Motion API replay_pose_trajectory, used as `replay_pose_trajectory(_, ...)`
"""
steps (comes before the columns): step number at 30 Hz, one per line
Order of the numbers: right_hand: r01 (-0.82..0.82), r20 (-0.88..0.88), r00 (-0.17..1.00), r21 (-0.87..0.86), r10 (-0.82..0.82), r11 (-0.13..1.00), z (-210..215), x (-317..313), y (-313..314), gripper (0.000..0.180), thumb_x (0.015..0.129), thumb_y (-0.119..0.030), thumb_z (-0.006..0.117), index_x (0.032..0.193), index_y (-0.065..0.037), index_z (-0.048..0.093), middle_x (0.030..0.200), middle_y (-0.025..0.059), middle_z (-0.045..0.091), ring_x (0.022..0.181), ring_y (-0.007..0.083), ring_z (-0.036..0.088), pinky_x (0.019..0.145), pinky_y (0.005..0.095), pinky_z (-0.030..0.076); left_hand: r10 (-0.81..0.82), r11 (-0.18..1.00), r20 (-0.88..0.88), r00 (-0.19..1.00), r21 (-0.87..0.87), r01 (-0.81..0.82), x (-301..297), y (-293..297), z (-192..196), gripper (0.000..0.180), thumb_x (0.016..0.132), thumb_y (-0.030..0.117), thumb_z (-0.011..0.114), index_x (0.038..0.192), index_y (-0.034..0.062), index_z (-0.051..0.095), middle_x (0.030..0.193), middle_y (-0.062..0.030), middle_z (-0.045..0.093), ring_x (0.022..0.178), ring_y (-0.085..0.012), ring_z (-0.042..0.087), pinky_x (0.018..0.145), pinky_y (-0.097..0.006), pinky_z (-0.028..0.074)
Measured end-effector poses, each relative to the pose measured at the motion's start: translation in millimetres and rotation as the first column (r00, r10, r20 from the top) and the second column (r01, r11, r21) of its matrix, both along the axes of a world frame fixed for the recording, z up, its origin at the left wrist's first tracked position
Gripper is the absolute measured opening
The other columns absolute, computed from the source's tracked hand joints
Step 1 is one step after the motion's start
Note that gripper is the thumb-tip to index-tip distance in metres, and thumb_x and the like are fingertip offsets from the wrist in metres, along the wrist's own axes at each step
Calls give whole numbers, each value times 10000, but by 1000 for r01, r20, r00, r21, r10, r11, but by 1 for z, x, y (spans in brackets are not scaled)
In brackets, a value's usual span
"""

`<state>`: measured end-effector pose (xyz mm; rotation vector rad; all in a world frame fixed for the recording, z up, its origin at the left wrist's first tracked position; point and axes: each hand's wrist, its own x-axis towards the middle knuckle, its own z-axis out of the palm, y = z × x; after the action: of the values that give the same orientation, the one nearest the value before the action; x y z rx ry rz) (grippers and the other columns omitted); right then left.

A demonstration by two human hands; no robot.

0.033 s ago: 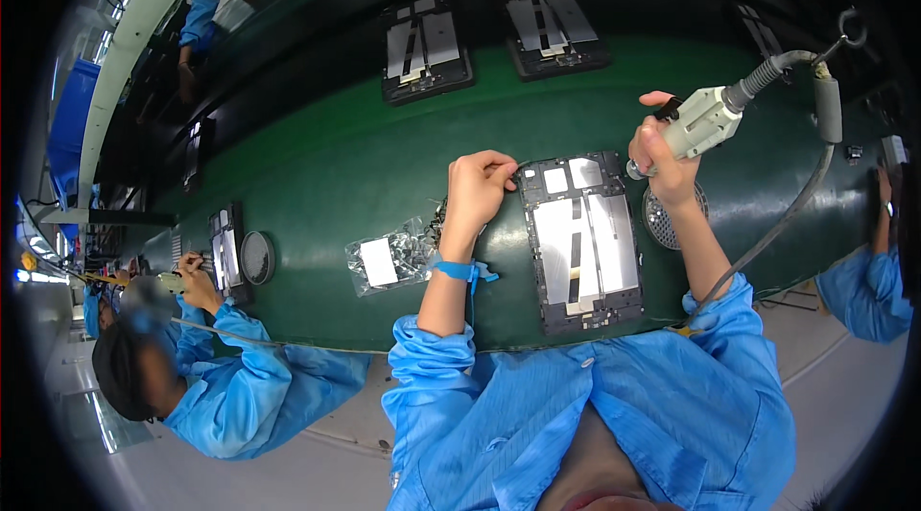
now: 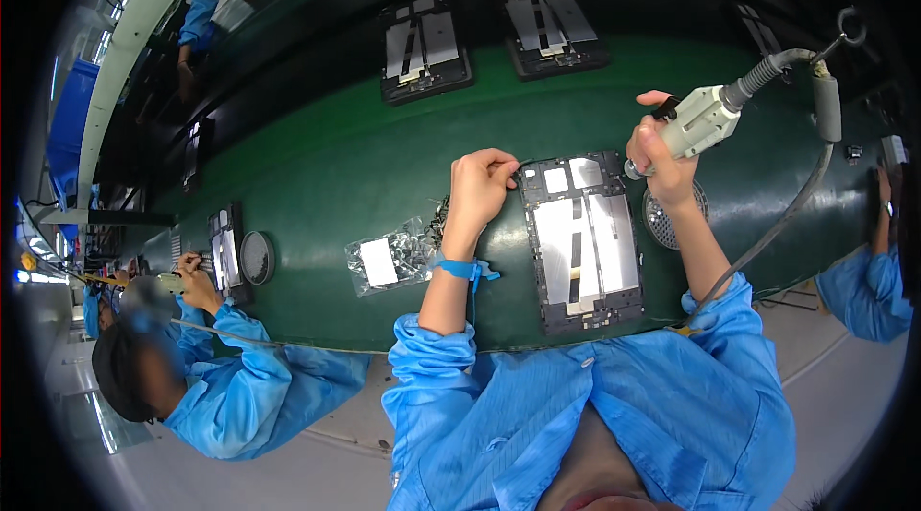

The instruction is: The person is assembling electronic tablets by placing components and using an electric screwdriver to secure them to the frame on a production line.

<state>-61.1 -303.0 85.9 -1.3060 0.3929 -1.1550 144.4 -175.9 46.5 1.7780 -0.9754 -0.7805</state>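
Little differed from the earlier frame: the left hand (image 2: 477, 187), pinched narrow, was at the top left corner of an opened tablet (image 2: 583, 244) by the worktop (image 2: 384, 166)'s near edge, the right hand (image 2: 674, 180) gripped a pale power tool (image 2: 698, 124), and a clear bag (image 2: 393, 260) lay further left.

Workbench (image 2: 326, 156), green top. Nr near edge, approx. ctr: blk-framed unit (image 2: 614, 233), flat, silver panels up. Just R: round dish (image 2: 658, 223), part. hidden. L of unit, set back fr. near edge: clear plastic bag (image 2: 414, 247) w/ white label (image 2: 380, 261), small dk pcs inside; loose pcs (image 2: 439, 219) beside bag, contact unclear. Twd L end, nr near edge: second unit (image 2: 225, 242); second dish (image 2: 257, 257) just R. Twd far edge: third unit (image 2: 427, 43), fourth unit (image 2: 549, 26), side by side, apart.
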Motion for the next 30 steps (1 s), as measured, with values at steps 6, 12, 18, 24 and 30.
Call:
replay_pose_trajectory(6, -59, -3, 998, 20, 59, 998, 2, 15, 7, 305, 848, -17, 544, 1131, 42, 447, 589, -26, 418, 435, 47, 380, 421, 207, 352, -41, 980, 362, 931, -168, 108, 1, -5, -16, 67, 748, -13, 658, 812, -20, 678, 711, -116, 620, 576, -184, 600, 535, -288, 461)
replay_pose_trajectory(12, -85, 2, 996, 51, 85, 995, 8, 33, 16, 308, 849, -22, 550, 1132, 43, 449, 595, -32, 408, 448, 45, 389, 436, 204, 354, -2, 991, 188, 982, -130, 27, -1, -3, -13, 79, 721, -32, 675, 800, -33, 672, 720, -139, 624, 574, -187, 611, 537, -287, 474)
replay_pose_trajectory(18, -230, 53, 973, 86, 226, 969, 5, 68, 30, 295, 849, -16, 544, 1119, 50, 445, 563, -30, 411, 437, 46, 391, 423, 199, 344, -83, 995, -147, 986, -67, 74, 12, 6, -21, 55, 763, -49, 669, 818, -54, 664, 658, -71, 631, 531, -104, 589, 478, -229, 446)
replay_pose_trajectory(24, -280, 61, 960, 126, 274, 952, -11, 100, 43, 253, 829, 34, 548, 1074, 26, 482, 586, -39, 442, 470, 28, 399, 436, 190, 321, -53, 998, -318, 947, 11, 59, 14, 7, -28, 24, 752, -49, 677, 772, -43, 668, 622, -62, 616, 457, -76, 509, 413, -237, 379)
replay_pose_trajectory(30, -246, -24, 968, 112, 250, 963, -30, 109, 46, 216, 811, 58, 545, 1017, 7, 504, 611, -53, 434, 513, 18, 398, 479, 190, 320, -27, 999, -309, 951, 17, 34, 17, 8, -32, 32, 751, -23, 683, 768, -45, 669, 600, -52, 608, 437, -61, 441, 398, -246, 318)
